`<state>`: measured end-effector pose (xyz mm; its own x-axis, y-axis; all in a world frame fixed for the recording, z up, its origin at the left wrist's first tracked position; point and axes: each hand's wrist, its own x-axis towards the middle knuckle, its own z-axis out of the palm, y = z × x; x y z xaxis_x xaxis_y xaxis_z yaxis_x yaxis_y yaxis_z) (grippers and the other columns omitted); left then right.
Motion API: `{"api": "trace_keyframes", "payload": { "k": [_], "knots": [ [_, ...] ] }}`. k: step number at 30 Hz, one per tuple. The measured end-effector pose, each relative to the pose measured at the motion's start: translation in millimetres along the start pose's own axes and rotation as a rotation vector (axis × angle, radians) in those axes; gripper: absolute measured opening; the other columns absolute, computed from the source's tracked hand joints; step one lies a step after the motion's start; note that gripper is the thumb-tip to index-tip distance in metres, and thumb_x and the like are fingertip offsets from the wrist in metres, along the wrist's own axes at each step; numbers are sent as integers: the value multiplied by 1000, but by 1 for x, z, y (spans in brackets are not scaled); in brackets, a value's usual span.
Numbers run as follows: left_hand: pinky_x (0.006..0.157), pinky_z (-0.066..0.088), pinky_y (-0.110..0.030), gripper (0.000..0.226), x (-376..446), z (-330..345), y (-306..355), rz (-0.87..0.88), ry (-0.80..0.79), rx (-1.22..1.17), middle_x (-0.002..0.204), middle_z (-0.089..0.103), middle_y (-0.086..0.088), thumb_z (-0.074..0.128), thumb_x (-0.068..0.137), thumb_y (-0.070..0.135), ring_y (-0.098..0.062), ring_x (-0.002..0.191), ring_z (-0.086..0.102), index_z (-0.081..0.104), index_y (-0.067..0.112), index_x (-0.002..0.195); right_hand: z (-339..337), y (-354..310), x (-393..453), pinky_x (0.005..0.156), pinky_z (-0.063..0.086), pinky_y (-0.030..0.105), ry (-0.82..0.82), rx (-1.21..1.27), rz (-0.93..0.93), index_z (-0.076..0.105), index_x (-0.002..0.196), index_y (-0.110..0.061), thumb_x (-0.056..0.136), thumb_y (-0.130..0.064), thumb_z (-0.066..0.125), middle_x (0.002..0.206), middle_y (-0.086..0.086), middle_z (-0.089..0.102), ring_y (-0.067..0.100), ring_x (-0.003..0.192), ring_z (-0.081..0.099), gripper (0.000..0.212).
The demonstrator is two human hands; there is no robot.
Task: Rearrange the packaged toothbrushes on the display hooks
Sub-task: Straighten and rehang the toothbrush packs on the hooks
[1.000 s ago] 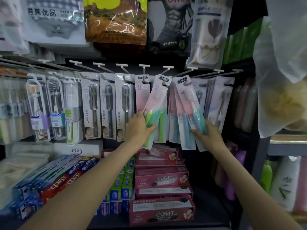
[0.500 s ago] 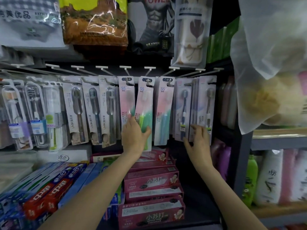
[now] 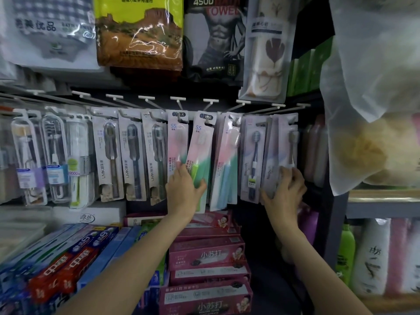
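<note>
The left hand (image 3: 185, 192) grips the lower end of a tilted pink-and-green toothbrush pack (image 3: 200, 160) hanging on its hook. The right hand (image 3: 284, 192) now pinches the grey pack (image 3: 280, 155) on the far-right hook, having moved rightward off the blue-brush packs.

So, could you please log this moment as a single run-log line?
left hand: grips tilted pink-green toothbrush pack | right hand: holds pale toothbrush packs at their lower edge | packs on hooks
</note>
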<state>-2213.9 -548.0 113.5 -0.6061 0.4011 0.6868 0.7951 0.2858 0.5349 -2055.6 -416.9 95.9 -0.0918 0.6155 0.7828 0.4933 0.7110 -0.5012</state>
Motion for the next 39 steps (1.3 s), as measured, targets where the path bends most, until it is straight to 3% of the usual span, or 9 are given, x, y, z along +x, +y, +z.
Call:
{"api": "trace_keyframes", "payload": {
  "k": [4,7,14,18,21,24,29,36,39],
  "knots": [
    [93,45,-47,53,0,2,-1,-12,-7,-8,125,50,-20,56,86,36,-32,110,51,42,3,124,1,-3,9,101,30,56,-45,-77,-18,39,135,-11,81,-4,66,147,24,16,44,130,20,61],
    [97,42,-47,58,-2,1,0,-11,0,-11,128,49,-17,57,86,33,-31,115,49,37,3,132,4,-2,7,97,35,54,-55,-93,-31,40,135,-10,80,1,64,146,24,16,43,127,22,60],
    [97,43,-45,52,-11,-2,2,28,20,-75,120,52,-10,60,87,30,-25,108,52,40,3,126,5,0,-8,94,37,53,-76,-98,-11,41,134,-6,81,0,61,144,26,19,45,118,29,57],
    [95,44,-31,47,-27,-9,-2,66,-56,-106,106,51,-4,61,87,31,-21,105,52,41,6,121,-3,-19,-14,88,41,53,14,21,-171,47,123,-1,77,9,60,137,28,28,46,112,35,49],
    [104,29,-24,62,-39,-18,-19,100,-137,-80,134,40,-7,53,91,35,-20,127,36,28,7,140,-9,-43,-11,84,47,50,84,97,-283,47,119,-4,79,9,59,133,27,31,45,112,39,44],
    [103,35,-27,51,-42,-39,-44,190,-36,-61,131,42,-7,50,94,24,-19,121,41,33,9,139,-4,-75,-13,86,45,48,111,158,-429,47,116,-5,77,10,60,129,28,35,39,114,37,44],
    [91,45,-39,39,-33,-77,-87,105,145,-56,120,48,-11,53,89,5,-25,109,49,47,8,128,24,-125,-37,87,43,43,-23,255,-549,47,115,-9,80,6,62,129,12,30,29,116,32,41],
    [93,37,-27,48,-33,-118,-135,30,196,69,125,48,-10,54,85,-3,-25,113,47,49,10,130,70,-174,-61,93,46,42,-274,293,-657,48,131,-9,82,5,62,139,21,36,34,125,39,53],
    [94,41,-38,48,-35,-133,-151,39,198,118,124,50,-14,56,82,-5,-31,114,48,52,8,128,85,-193,-67,96,43,49,-298,225,-589,52,128,-8,83,1,60,141,20,34,40,126,35,46]
  ]
}}
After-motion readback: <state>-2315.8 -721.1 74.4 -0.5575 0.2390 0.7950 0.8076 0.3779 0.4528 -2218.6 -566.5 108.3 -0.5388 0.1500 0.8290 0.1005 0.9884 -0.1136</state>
